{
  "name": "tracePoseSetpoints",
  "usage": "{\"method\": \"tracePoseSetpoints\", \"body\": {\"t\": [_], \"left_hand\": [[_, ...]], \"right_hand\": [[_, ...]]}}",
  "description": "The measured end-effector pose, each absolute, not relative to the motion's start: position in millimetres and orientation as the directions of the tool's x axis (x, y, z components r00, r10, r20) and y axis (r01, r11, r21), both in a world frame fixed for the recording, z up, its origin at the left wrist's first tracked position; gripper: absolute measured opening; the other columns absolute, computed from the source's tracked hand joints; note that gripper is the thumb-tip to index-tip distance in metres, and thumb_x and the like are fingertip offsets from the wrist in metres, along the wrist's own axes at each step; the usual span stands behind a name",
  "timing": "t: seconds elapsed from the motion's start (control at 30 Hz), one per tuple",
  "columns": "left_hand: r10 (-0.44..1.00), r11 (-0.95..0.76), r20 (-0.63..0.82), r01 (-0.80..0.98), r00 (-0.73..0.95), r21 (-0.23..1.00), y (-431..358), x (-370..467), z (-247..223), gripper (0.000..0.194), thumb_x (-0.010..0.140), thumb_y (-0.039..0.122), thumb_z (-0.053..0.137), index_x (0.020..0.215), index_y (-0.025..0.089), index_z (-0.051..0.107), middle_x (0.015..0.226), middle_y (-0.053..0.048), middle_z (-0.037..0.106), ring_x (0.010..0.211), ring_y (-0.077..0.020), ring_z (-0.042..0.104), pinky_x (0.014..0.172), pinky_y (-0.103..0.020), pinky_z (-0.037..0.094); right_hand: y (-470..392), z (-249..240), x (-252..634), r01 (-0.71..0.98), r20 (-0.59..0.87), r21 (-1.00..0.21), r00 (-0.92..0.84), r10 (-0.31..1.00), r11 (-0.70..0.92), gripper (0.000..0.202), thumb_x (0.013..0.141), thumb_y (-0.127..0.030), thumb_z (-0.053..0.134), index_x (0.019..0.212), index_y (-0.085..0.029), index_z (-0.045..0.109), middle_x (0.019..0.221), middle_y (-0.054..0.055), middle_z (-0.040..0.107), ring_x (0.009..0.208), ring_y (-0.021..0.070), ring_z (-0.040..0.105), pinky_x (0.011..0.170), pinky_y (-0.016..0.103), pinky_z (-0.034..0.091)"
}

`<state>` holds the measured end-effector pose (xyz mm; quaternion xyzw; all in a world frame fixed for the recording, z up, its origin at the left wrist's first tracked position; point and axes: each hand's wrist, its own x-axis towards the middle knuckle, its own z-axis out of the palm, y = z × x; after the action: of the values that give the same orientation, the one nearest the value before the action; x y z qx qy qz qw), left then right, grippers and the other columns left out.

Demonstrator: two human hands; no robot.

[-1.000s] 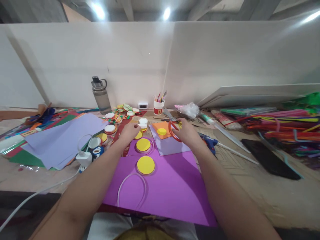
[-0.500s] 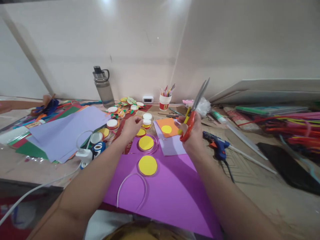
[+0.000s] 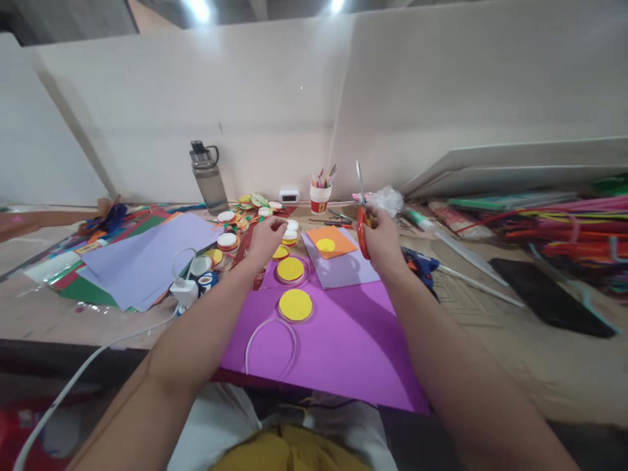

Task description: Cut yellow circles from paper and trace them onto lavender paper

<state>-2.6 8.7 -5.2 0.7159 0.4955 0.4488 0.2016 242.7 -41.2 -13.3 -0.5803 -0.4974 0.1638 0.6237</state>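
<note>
My right hand [image 3: 385,239] grips red-handled scissors [image 3: 362,226], their blades pointing up. Beside it lies an orange paper square [image 3: 343,241] with a yellow circle [image 3: 325,246] on it, over a lilac sheet [image 3: 338,271]. The fingers of my left hand [image 3: 267,239] are pinched together at a stack of white-topped discs [image 3: 290,226]; whatever they hold is too small to make out. Closer to me, two yellow discs, a farther one [image 3: 290,269] and a nearer one [image 3: 296,304], rest on a large purple sheet [image 3: 348,347].
A white headband-like loop [image 3: 248,343] lies on the purple sheet. Left are lilac papers [image 3: 132,261], a bottle [image 3: 209,180] and a white plug [image 3: 184,291]. Right are a blue glue gun [image 3: 420,265] and a black slab [image 3: 544,297]. Another person's arm [image 3: 49,221] reaches in at far left.
The scissors have turned more upright and moved left with my right hand. The yellow piece seen by their handles no longer shows. My left hand stays by the white-topped discs; the view has tilted up.
</note>
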Motion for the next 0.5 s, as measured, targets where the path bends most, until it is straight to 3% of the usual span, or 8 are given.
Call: {"method": "tracePoseSetpoints", "body": {"t": [0.13, 0.27, 0.43, 0.5], "left_hand": [[0.856, -0.508, 0.468, 0.533, 0.220, 0.677, 11, 1, -11, 0.015, 0.081, 0.024, 0.057, 0.087, 0.017, 0.069, 0.089, -0.005, 0.071, 0.080, -0.0151, 0.063, 0.076, -0.027, 0.047], [0.827, -0.563, 0.425, 0.543, 0.369, 0.623, 9, 2, -5, 0.018, 0.081, 0.029, 0.057, 0.087, 0.017, 0.069, 0.088, -0.005, 0.070, 0.079, -0.0157, 0.063, 0.073, -0.027, 0.047], [0.788, -0.542, 0.106, 0.600, 0.607, 0.588, 2, 10, 16, 0.028, 0.079, 0.042, 0.059, 0.089, 0.019, 0.071, 0.083, -0.003, 0.071, 0.075, -0.0158, 0.063, 0.066, -0.025, 0.045], [0.784, -0.494, -0.011, 0.635, 0.620, 0.594, 0, 18, 23, 0.030, 0.077, 0.045, 0.061, 0.086, 0.019, 0.072, 0.078, -0.003, 0.071, 0.071, -0.0154, 0.064, 0.062, -0.024, 0.045]], "right_hand": [[-38, -13, 257, 0.509, 0.390, -0.857, 0.530, 0.753, 0.085, 0.046, 0.070, -0.024, 0.058, 0.114, -0.014, 0.063, 0.103, 0.012, 0.069, 0.095, 0.0249, 0.063, 0.086, 0.039, 0.048], [-36, -16, 257, 0.509, 0.294, -0.861, 0.535, 0.792, -0.024, 0.048, 0.069, -0.025, 0.059, 0.115, -0.011, 0.065, 0.109, 0.015, 0.069, 0.101, 0.0275, 0.063, 0.091, 0.039, 0.046], [-32, -20, 250, 0.433, 0.285, -0.900, 0.489, 0.825, 0.054, 0.047, 0.070, -0.028, 0.058, 0.115, -0.014, 0.064, 0.109, 0.012, 0.070, 0.098, 0.0253, 0.064, 0.089, 0.039, 0.047], [-32, -20, 247, 0.415, 0.312, -0.904, 0.481, 0.819, 0.100, 0.046, 0.072, -0.030, 0.057, 0.115, -0.014, 0.064, 0.109, 0.012, 0.069, 0.097, 0.0249, 0.063, 0.088, 0.039, 0.047]]}}
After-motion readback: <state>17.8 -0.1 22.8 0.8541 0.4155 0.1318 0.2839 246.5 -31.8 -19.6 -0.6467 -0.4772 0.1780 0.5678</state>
